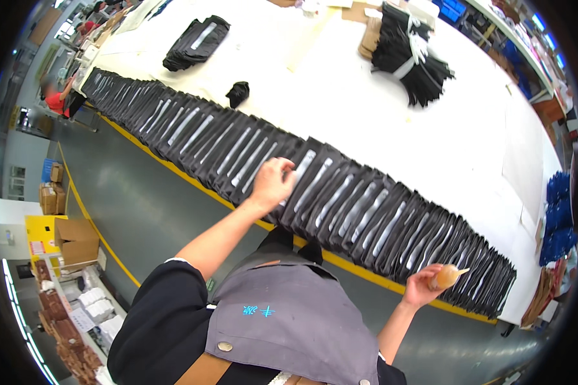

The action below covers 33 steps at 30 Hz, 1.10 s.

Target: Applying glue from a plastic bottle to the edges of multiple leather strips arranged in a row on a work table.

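Observation:
A long row of overlapping black flat pieces [359, 212], many with a pale strip on top, runs along the near edge of the white table. My left hand [273, 182] rests over the middle of the row, its fingers curled together beside a piece with a pale strip [304, 169]. What is between those fingertips, if anything, is hidden. Toward the right end of the row, my right hand [422, 286] is closed around a small squeeze bottle [446, 277] with amber contents. Its thin pointed nozzle is tilted up to the right, over the black pieces.
On the white table [469, 154] lie a black stack [198, 42], a small crumpled black piece [237, 94] and a tied black bundle [412, 58]. Blue items [555, 218] sit at the right edge. A seated person [56, 99] is at far left; cardboard boxes [77, 240] stand lower left.

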{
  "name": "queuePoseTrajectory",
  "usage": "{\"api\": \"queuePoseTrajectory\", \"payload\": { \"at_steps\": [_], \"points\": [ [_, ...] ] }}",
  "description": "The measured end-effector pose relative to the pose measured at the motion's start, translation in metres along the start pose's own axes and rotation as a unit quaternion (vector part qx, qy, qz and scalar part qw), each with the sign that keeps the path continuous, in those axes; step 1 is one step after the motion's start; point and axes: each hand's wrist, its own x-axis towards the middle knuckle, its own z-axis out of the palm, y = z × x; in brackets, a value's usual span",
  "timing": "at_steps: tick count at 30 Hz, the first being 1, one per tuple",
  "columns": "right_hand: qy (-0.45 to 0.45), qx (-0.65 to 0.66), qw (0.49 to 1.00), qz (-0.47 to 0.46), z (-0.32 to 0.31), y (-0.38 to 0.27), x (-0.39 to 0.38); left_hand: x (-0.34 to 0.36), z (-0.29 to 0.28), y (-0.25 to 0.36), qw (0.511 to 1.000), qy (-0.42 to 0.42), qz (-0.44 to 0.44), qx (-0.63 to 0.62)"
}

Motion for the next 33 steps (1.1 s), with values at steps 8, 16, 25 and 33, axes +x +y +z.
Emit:
{"api": "queuePoseTrajectory", "payload": {
  "at_steps": [8, 16, 25, 33],
  "points": [
    [0.079, -0.090, 0.989, -0.081, 0.010, 0.078, -0.038, 0.169, -0.063, -0.157, 0.953, 0.212, -0.056, 0.209],
    [0.199, -0.104, 0.968, -0.114, 0.004, 0.165, -0.090, 0.241, -0.068, -0.164, 0.922, 0.010, -0.337, 0.192],
    [0.210, -0.079, 0.966, -0.129, 0.014, 0.212, -0.121, 0.249, -0.052, -0.179, 0.985, 0.162, -0.054, -0.014],
    [0.201, -0.086, 0.973, -0.077, 0.021, 0.195, -0.115, 0.081, -0.070, -0.001, 0.936, -0.127, 0.100, -0.314]
  ]
}}
